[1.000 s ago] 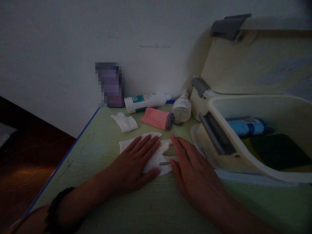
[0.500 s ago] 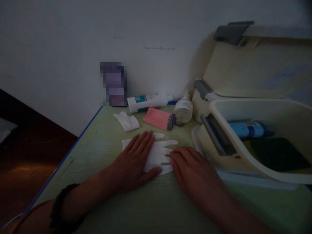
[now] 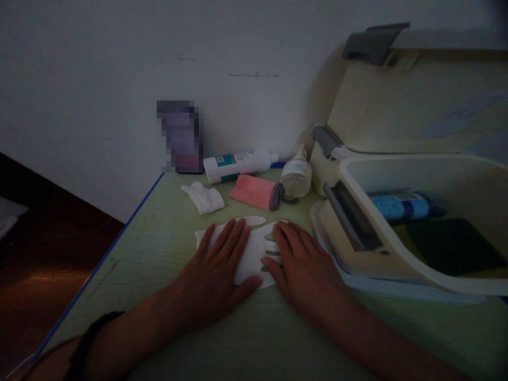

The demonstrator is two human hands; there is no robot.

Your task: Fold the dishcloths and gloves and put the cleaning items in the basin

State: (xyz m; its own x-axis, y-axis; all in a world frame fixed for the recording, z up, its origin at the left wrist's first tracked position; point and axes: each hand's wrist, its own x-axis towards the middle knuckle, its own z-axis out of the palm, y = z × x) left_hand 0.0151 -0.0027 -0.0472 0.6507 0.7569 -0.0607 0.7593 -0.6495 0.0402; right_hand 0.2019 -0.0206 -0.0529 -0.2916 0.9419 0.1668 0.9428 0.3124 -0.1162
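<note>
A white glove (image 3: 252,248) lies flat on the green table (image 3: 159,243), its fingers pointing right. My left hand (image 3: 216,267) rests on the palm and cuff side, fingers stretched out and thumb spread toward me. Across the glove's fingertips lies my right hand (image 3: 307,264), flat, with its thumb apart from the other fingers. Parts of the glove's fingers are hidden under it. Just beyond, a crumpled second white glove (image 3: 203,197) sits beside a pink mesh pouch (image 3: 254,191) with a black-and-white end.
Against the wall lie a white bottle (image 3: 234,165) and a clear bottle with a pointed cap (image 3: 297,177). A phone-like, blurred-out object (image 3: 182,137) leans there. On the right, an open cream box (image 3: 337,227) holds a blue bottle (image 3: 397,206) and a dark green pad (image 3: 454,246).
My right hand has shifted up and flattened over the glove's fingers, its thumb now spread. The left hand stays on the glove. The view has moved slightly.
</note>
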